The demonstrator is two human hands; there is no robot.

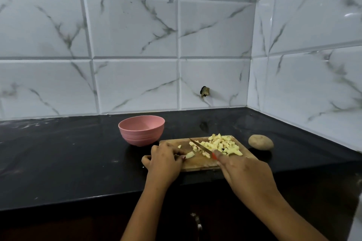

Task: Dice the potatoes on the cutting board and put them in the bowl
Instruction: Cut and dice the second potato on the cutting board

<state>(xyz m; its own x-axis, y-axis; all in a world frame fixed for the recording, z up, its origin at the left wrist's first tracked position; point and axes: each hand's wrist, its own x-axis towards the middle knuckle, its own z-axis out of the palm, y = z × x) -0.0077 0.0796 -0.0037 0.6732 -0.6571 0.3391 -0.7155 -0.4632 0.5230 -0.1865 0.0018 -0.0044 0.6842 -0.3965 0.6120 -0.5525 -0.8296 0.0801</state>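
A wooden cutting board [197, 162] lies on the black counter. A heap of pale diced potato [219, 144] covers its far right part. My left hand [164, 160] rests on the board's left end, its fingertips pressing a small potato piece [189, 155]. My right hand [242, 172] grips a red-handled knife [201, 147] whose blade points up-left over the dice. The pink bowl [141, 130] stands just behind the board's left corner; its inside looks empty. A whole unpeeled potato [260, 142] lies on the counter to the right of the board.
The black counter [68, 158] runs left and ends at a front edge near my arms. White marble-look tiled walls close the back and right side, meeting in a corner. A small dark hole [204, 91] marks the back wall.
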